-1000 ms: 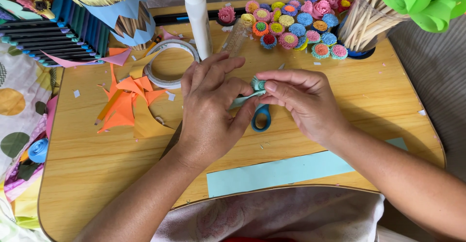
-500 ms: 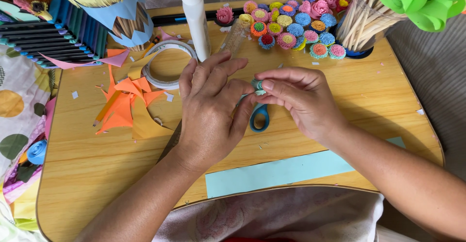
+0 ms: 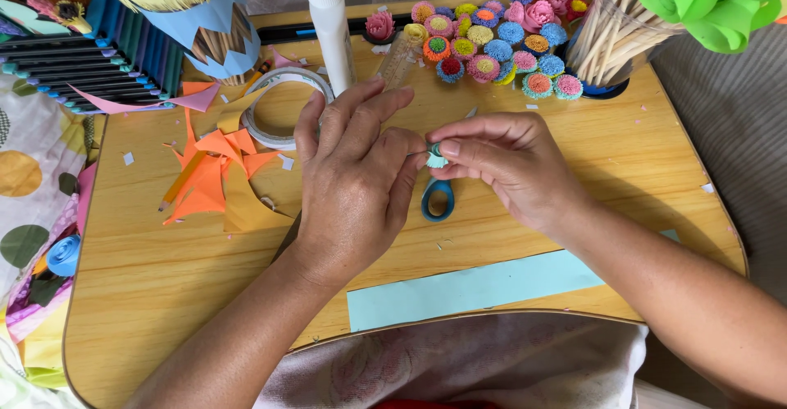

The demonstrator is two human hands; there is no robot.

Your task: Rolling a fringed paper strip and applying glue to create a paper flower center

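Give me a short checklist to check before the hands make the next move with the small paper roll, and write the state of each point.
1. Paper roll pinched between the fingertips of both hands: ok.
2. Left hand and right hand both over the wooden table, not past its edge: ok.
3. Roll wound tight with no loose end: cannot tell, the fingers cover most of it.
4. Scissors clear of the hands: not ok, the blue handle lies right under them.
5. Glue bottle upright and capped: ok.
6. Light blue paper strip flat near the front edge: ok.
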